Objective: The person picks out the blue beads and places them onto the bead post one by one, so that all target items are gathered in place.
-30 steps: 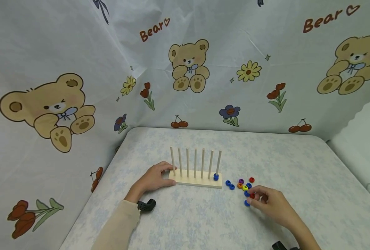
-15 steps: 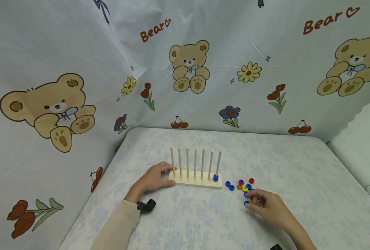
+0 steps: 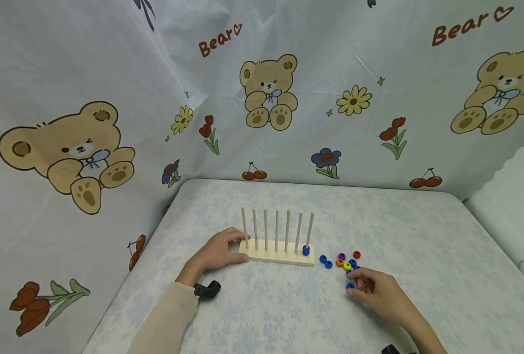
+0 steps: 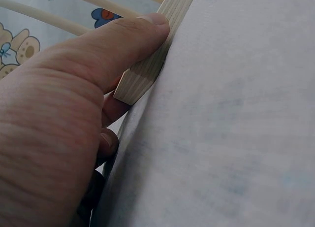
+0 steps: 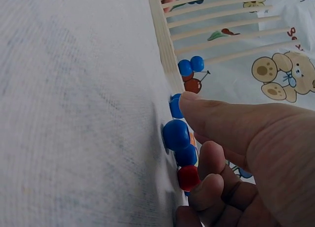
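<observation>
A wooden peg rack [image 3: 276, 254] with several upright pegs stands mid-table. Two blue beads [image 3: 306, 250] sit stacked on its rightmost peg. My left hand [image 3: 238, 247] grips the rack's left end; in the left wrist view its thumb [image 4: 123, 45] lies along the base [image 4: 147, 72] with the fingers curled behind. To the right lie loose beads [image 3: 342, 260] in blue, red, yellow, orange and purple. My right hand [image 3: 357, 285] is at this cluster, thumb [image 5: 221, 116] and curled fingers closed around a blue bead [image 5: 186, 155] and a red bead [image 5: 188, 178]. Another blue bead [image 5: 175, 134] lies beside them.
The table [image 3: 288, 314] has a pale blue patterned cloth. Bear-print sheets [image 3: 111, 98] hang close around its back and left edges. Two blue beads [image 3: 325, 261] lie apart between the rack and the cluster. A black wrist mount [image 3: 207, 290] sits on my left forearm.
My right hand has drawn in slightly to the left and curled tighter over the beads, hiding the red one in the head view. The left hand and rack have not moved.
</observation>
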### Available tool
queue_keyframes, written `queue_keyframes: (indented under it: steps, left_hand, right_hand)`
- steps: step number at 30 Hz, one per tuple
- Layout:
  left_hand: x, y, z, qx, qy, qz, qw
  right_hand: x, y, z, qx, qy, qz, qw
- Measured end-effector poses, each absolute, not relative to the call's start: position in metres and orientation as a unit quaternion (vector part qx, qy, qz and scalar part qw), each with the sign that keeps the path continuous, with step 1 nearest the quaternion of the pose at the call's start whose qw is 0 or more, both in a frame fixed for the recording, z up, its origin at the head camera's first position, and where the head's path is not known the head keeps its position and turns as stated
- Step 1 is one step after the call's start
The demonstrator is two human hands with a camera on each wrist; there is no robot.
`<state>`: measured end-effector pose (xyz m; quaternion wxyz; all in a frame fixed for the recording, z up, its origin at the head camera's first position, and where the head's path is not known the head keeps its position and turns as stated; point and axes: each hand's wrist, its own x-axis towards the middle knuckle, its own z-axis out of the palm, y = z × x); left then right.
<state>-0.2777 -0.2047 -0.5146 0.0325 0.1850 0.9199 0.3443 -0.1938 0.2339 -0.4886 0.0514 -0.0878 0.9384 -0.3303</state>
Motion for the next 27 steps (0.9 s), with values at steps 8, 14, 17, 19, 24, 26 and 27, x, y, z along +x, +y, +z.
queue_keyframes:
  steps: [8,14,17,19,24,26,27]
  left_hand:
    - [-0.2772,-0.2044,-0.5147,0.190,0.922,0.336,0.031]
    - [-0.2776,-0.2042,-0.5143,0.178,0.921,0.346,0.037]
    - [-0.2781,-0.2041,-0.5148,0.178,0.921,0.345,0.039]
    - [-0.2786,-0.2040,-0.5150,0.179,0.921,0.343,0.039]
    - [-0.2791,-0.2036,-0.5149,0.179,0.923,0.339,0.038]
    - [-0.2789,-0.2037,-0.5146,0.177,0.923,0.339,0.038]
    - [-0.2789,-0.2038,-0.5144,0.177,0.923,0.340,0.038]
  right_hand:
    - [-0.1941,0.2348,-0.4924,-0.092,0.939,-0.327,0.050]
    - [-0.1939,0.2348,-0.4950,-0.099,0.939,-0.326,0.042]
    - [-0.1938,0.2347,-0.4963,-0.102,0.940,-0.323,0.041]
    - [-0.1938,0.2348,-0.4972,-0.104,0.941,-0.320,0.042]
    - [-0.1935,0.2337,-0.4970,-0.104,0.940,-0.320,0.050]
    - [-0.1937,0.2328,-0.4962,-0.108,0.939,-0.322,0.048]
    - [-0.1939,0.2323,-0.4958,-0.108,0.939,-0.323,0.048]
